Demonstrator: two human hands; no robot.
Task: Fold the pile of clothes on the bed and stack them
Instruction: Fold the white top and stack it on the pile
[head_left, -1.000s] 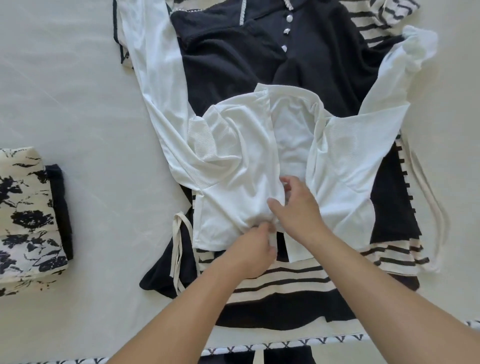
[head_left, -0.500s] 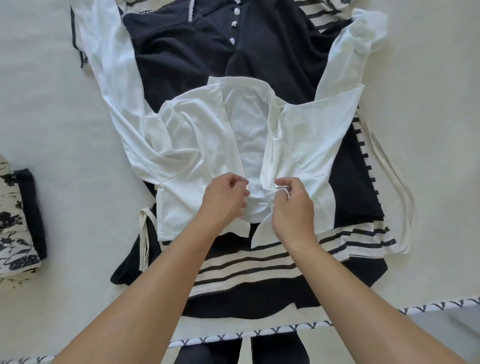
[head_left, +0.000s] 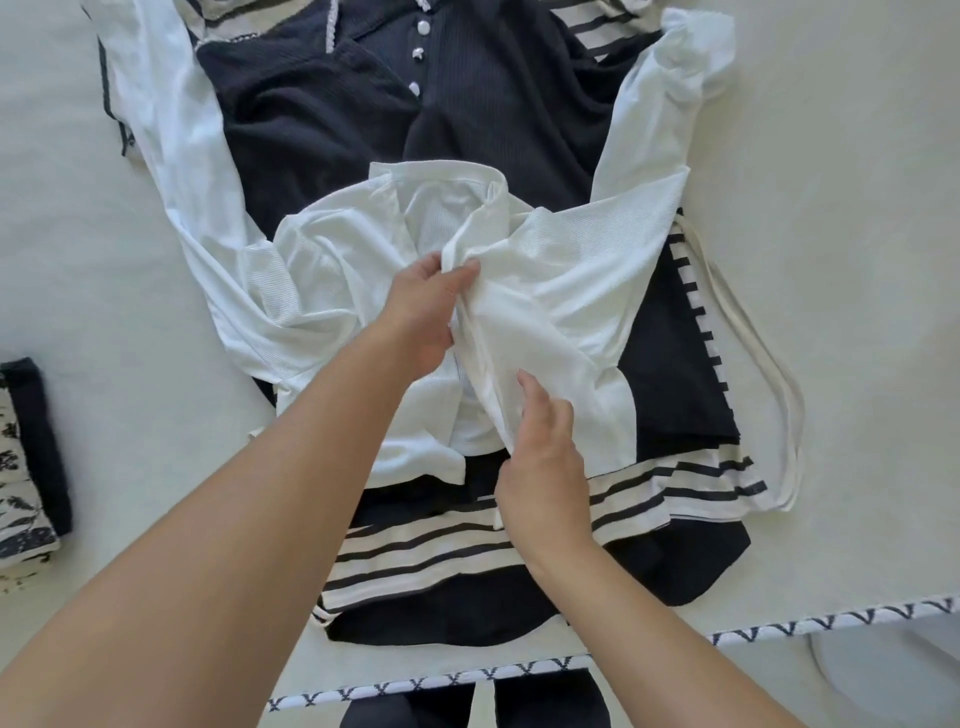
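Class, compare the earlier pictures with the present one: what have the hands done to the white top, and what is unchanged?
The left hand has drawn the white top's right front panel across the middle; the right hand now pinches its lower edge. The dark buttoned garment, striped garment and folded floral stack stayed put.

I see matt ribbed cloth on white top (head_left: 566, 270); dk navy top (head_left: 478, 104) fine-ribbed w/ glossy buttons (head_left: 416, 52); bed sheet (head_left: 831, 260) smooth.

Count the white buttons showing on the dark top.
3, in a line down the dark top's placket: upper, middle, lower. More may be hidden.
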